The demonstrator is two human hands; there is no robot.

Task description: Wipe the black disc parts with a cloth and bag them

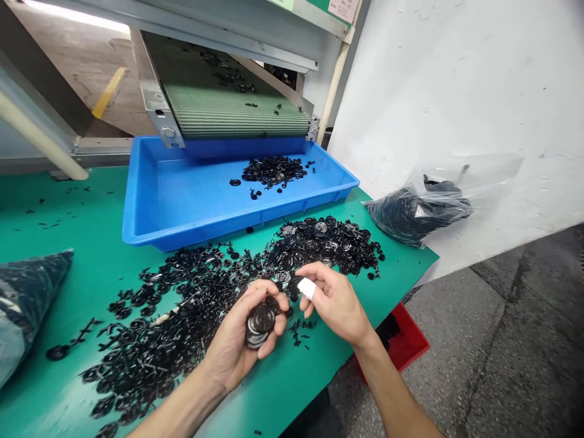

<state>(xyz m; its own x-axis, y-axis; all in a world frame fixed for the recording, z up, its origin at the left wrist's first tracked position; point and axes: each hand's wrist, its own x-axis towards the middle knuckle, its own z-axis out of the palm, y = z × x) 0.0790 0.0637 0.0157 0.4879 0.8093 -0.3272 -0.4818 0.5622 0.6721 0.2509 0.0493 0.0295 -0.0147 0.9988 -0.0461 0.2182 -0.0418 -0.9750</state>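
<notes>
Several round black discs [262,319] lie in my left hand [241,331], its fingers curled round them above the green table. Close by on the right, my right hand [333,298], with white tape on a finger, pinches a black disc [295,283] at the edge of the pile. A large heap of small black plastic parts [182,322] spreads under and left of my hands. Beyond them is a pile of round black parts [323,240].
A blue tray [196,233] with black parts stands below a green conveyor belt [228,109]. Bags of black parts lie at the left [31,298] and back right [410,213]. Below the table's right edge is a red bin [410,344].
</notes>
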